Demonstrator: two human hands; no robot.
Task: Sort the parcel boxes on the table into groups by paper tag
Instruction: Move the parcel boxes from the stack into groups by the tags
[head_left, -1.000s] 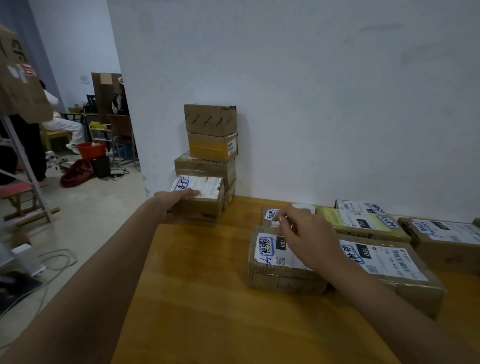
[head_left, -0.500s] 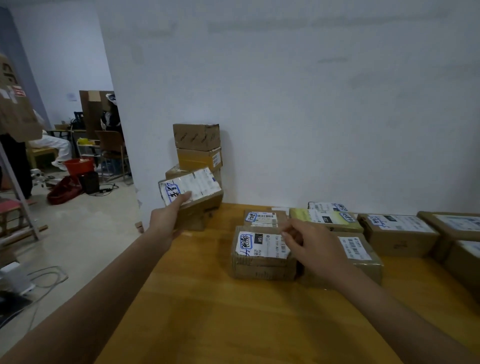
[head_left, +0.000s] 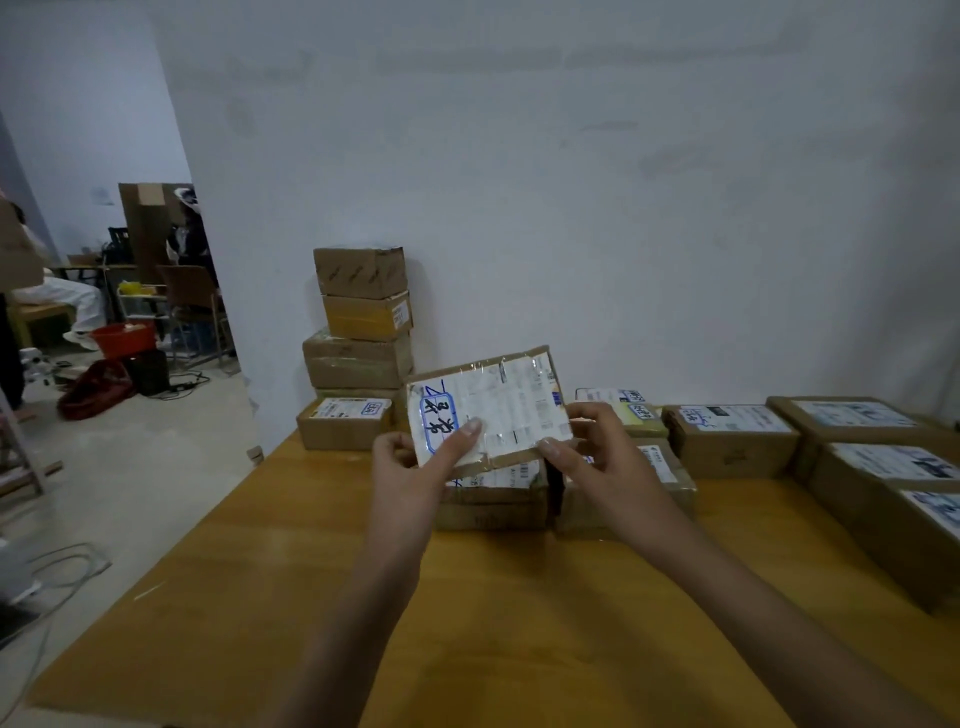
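Parcel box sits in the air over the middle of the surface, tilted so that its labelled face looks back at the camera, with both sets of fingers clamped on it. The left hand lays its thumb flat across the lower left of the label, just beside the blue-ringed paper tag, and its other fingers curl round the left edge. The right hand pinches the lower right corner, thumb on the front and fingers bent round the side. Both forearms reach in from the bottom edge and converge on the box.

Half a second ago the left hand alone held this box up near the stack of boxes by the wall, while the right hand hovered over the boxes lying on the surface. Now the box is at the centre and the right hand has joined the grip.

The fingertips behind the box are hidden. It covers most of the taped box below it, and the small print on the label is too blurred to read. The row of tagged boxes runs off the right edge.
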